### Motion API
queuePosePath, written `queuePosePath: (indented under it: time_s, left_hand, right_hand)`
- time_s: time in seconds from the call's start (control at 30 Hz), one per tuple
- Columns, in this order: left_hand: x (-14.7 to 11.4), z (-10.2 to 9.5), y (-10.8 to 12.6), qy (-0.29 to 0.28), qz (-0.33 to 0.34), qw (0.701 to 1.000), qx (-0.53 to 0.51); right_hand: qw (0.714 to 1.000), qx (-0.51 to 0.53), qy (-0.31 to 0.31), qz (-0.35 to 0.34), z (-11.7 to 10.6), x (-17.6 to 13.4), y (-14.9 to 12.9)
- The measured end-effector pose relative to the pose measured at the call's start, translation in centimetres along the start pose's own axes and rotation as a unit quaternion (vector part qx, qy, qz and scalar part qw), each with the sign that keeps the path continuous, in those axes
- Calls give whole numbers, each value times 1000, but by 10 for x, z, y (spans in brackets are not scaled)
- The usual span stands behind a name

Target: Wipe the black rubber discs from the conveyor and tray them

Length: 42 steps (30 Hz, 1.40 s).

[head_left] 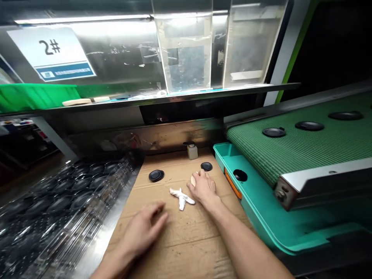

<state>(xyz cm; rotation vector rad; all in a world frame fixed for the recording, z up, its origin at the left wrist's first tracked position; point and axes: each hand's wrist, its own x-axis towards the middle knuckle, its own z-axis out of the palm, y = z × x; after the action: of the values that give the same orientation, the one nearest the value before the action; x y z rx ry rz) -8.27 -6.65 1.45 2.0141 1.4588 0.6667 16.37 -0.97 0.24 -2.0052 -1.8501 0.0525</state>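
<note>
My right hand [202, 186] is closed on a small beige pad [193, 180], pressed low over the cardboard [174, 244]; the fingers partly cover the pad. Just beyond those fingers a round black lid-like disc [206, 166] lies flat. My left hand [143, 228] hovers over the left part of the cardboard, slightly blurred, thumb and fingers apart and nothing in it. Between the hands lies a crumpled white cloth piece [181, 198] with several arms. Farther back on the left are black discs [156, 175] that look stacked.
A small translucent bottle [192, 152] stands at the cardboard's far edge. On the right, a green conveyor belt [314, 147] carries black discs above a teal bin [261, 217] holding another disc [240, 175]. Clear trays of black discs [66, 193] fill the left. A metal shelf [186, 96] crosses behind.
</note>
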Motion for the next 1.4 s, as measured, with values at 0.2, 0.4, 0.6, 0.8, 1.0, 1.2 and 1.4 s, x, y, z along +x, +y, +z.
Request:
queuePosePath:
  time_s: [0.2,0.4,0.6,0.8,1.0,1.2,1.4]
  left_hand:
    - [61,12,56,21,87,995,48]
    - [157,57,110,1,146,980,131]
    - [234,113,137,-28,72,975,210]
    - [239,119,137,-49,41,985,157]
    - [174,40,74,15,29,997,-64]
    - [84,13,26,-69,-39,895,-440]
    - [76,23,13,-46,-59,726,-683]
  right_hand:
    - [999,16,20,30,4,2,8]
    - [997,72,-5,-20,1,5,12]
    - [997,65,-10,-46,7,11,12]
    - [997,55,-16,-48,8,10,13]
    - [990,127,60,-15,-2,6,14]
    - [913,378,103,-115,0,1,-15]
    - [904,393,78,-150,9,-20,-41]
